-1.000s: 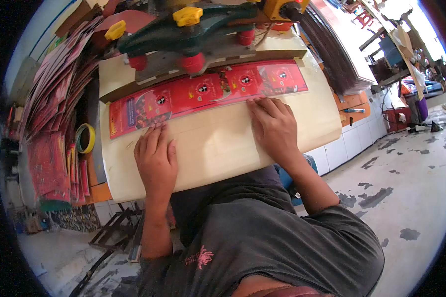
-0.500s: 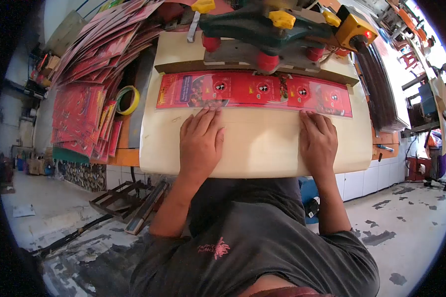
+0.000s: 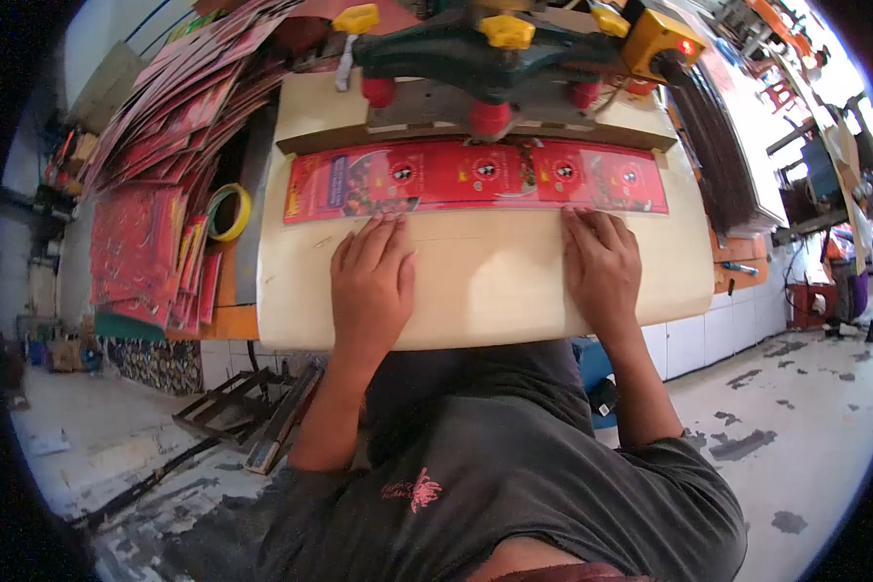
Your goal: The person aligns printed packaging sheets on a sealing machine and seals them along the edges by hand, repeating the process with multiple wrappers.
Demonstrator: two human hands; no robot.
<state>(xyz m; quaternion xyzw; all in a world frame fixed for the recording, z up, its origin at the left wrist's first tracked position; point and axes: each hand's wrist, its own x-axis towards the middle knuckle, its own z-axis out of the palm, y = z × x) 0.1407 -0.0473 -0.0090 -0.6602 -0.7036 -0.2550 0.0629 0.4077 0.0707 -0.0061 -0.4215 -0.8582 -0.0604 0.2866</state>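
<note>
A long red printed strip (image 3: 490,177), with food pictures and round logos, lies flat on a cream board (image 3: 485,291). Its far long edge is close along a brown bar (image 3: 291,145). My left hand (image 3: 371,281) rests palm down on the board, fingers stretched, fingertips at the strip's near edge left of the middle. Farther right, my right hand (image 3: 603,262) lies in the same way, its fingertips at that edge too. Neither hand is wrapped round anything. Over the far side of the board stands a dark green press (image 3: 485,63) with yellow knobs and red feet.
Piles of red printed sheets (image 3: 136,242) stand at the left, beside a yellow tape roll (image 3: 229,212). A yellow box (image 3: 662,47) with a red light is by the press. A dark stack (image 3: 718,145) and a pen (image 3: 740,268) are at the right.
The whole view has shifted and turned slightly as my head moved. Both hands remain at the strip's near edge, and the strip shows no clear movement against the bar.
</note>
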